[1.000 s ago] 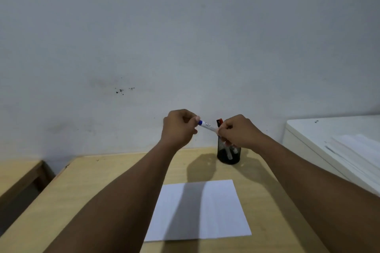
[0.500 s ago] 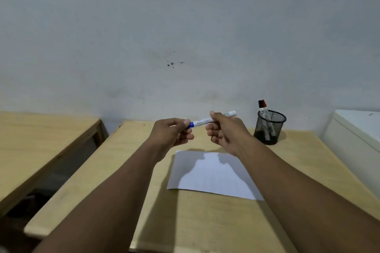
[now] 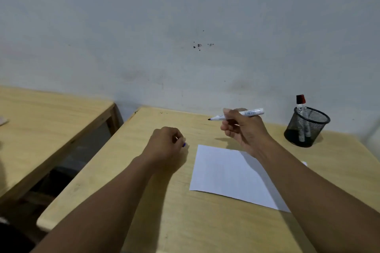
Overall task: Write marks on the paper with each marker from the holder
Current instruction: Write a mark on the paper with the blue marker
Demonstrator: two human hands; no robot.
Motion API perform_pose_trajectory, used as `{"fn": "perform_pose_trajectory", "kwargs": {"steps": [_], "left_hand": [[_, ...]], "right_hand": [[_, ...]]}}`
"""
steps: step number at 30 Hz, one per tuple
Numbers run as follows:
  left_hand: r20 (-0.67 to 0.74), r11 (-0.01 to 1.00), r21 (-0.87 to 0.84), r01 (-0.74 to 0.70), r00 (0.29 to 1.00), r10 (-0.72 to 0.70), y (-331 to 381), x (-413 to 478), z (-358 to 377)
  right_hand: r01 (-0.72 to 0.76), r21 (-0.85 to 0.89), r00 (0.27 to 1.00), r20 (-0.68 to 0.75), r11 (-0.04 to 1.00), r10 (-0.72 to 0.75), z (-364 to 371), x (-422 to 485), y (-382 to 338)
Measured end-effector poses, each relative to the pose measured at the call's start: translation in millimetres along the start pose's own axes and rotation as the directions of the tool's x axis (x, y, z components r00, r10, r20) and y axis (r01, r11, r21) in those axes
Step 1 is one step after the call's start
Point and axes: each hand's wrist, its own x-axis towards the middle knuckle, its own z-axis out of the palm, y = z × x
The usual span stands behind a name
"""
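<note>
My right hand (image 3: 245, 129) grips a white marker (image 3: 249, 113), held level above the desk with its bare dark tip pointing left. My left hand (image 3: 166, 144) is closed around the blue cap (image 3: 184, 145), low over the desk just left of the paper. The white paper (image 3: 224, 170) lies flat on the wooden desk (image 3: 164, 211), partly under my right forearm. A black mesh holder (image 3: 307, 127) stands at the back right and holds a red-capped marker (image 3: 300, 101) and other white markers.
A second wooden table (image 3: 45, 117) stands to the left across a dark gap. The grey wall runs right behind the desk. A small white object (image 3: 304, 163) peeks out beside my right forearm.
The blue cap has come off the marker. My left hand has dropped down and left with the cap, while my right hand keeps the uncapped marker. The view has swung left.
</note>
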Motion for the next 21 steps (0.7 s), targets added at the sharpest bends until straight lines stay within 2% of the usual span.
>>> {"fn": "perform_pose_trajectory", "kwargs": {"steps": [3,6,12,17,21], "left_hand": [[0.044,0.984,0.131,-0.117,0.993,0.112,0.4,6.0,19.9],[0.036,0.969,0.197,-0.146,0.989,0.142,-4.5,10.2,32.7],[-0.061,0.974,0.177,-0.142,0.986,0.155,-11.6,16.1,44.2],[-0.056,0.970,0.189,-0.156,0.984,0.169,-13.9,17.5,46.1],[-0.058,0.984,0.092,-0.150,0.986,0.156,-16.5,14.0,46.3]], "right_hand": [[0.031,-0.081,0.996,-0.080,0.996,-0.038,13.9,5.9,25.2],[0.032,-0.164,0.998,-0.057,0.986,-0.042,26.3,6.1,46.7],[0.054,-0.177,0.995,-0.072,0.983,-0.068,32.5,9.8,68.9],[0.076,-0.182,0.995,-0.057,0.980,-0.087,28.5,12.5,73.6],[0.079,-0.198,0.994,-0.059,0.977,-0.092,26.3,13.6,76.9]]}}
